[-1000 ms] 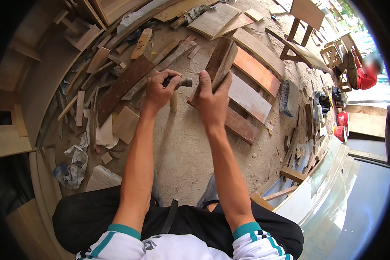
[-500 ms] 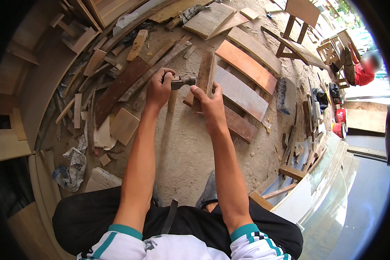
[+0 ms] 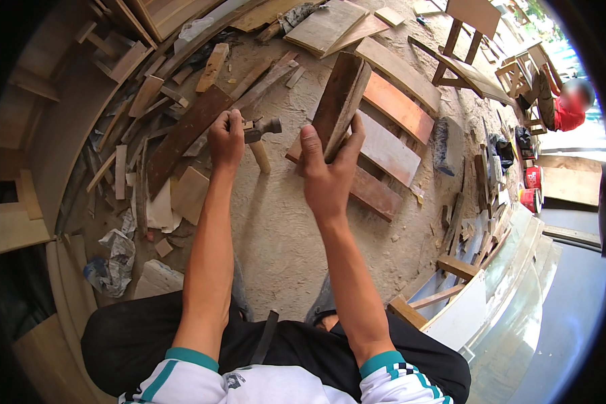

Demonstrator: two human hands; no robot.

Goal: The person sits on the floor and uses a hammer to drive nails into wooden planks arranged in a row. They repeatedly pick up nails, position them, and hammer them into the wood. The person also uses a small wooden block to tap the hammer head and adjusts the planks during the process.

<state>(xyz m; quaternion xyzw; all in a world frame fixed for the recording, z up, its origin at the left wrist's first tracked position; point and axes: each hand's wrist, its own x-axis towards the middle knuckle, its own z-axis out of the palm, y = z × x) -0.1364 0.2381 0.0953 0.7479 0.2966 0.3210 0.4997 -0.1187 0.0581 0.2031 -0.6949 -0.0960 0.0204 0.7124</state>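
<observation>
My left hand (image 3: 226,140) is closed around the claw end of a hammer (image 3: 271,126). The metal face points right, toward my other hand, and the wooden handle hangs downward. In my right hand (image 3: 330,168) is a thick, dark brown piece of wood (image 3: 340,97), gripped near its lower end with the thumb on one side and the fingers on the other. It leans slightly right at its top. A gap separates hammer and wood. Behind the wood lies a row of planks, among them an orange board (image 3: 400,108) and a greyish board (image 3: 390,151).
Scrap wood, including a long dark board (image 3: 185,141), is piled on the left of the sandy ground. A grey block (image 3: 446,145) lies right of the planks. Glass-like sheets (image 3: 512,296) lean at lower right. A person in red (image 3: 569,111) is at far right.
My right hand has drawn the wood away from the hammer head, bringing it closer and tilting it. My left hand has shifted slightly left with the hammer.
</observation>
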